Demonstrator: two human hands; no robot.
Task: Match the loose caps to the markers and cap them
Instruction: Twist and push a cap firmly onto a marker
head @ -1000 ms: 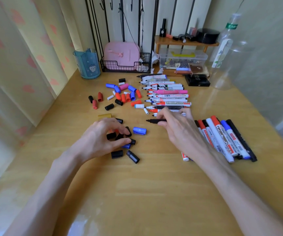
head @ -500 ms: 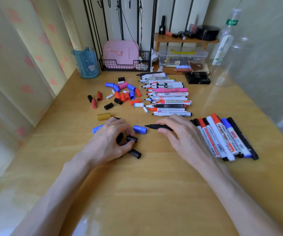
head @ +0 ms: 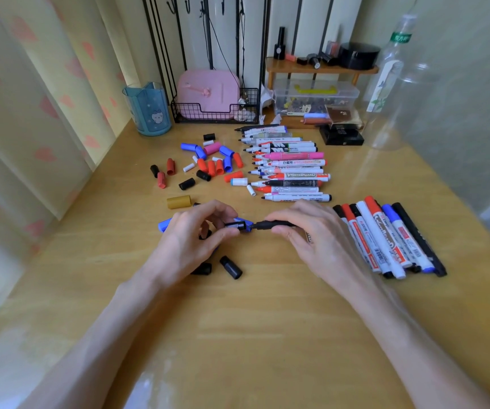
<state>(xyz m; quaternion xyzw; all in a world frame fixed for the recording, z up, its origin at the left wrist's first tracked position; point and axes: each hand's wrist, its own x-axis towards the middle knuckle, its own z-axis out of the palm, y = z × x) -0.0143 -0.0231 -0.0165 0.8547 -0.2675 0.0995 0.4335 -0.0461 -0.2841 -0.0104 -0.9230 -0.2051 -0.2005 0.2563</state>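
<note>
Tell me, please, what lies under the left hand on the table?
The left hand pinches one black cap; under it a blue cap sticks out, and a second black cap peeks out near the wrist. Anything else beneath the palm is covered.

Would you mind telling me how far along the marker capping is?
Done: a batch of capped markers lies on the right. In hand: the left hand pinches a black cap at the tip of the black marker held by the right hand, not yet pushed on. Left: a row of uncapped markers and many loose caps farther back.
</note>
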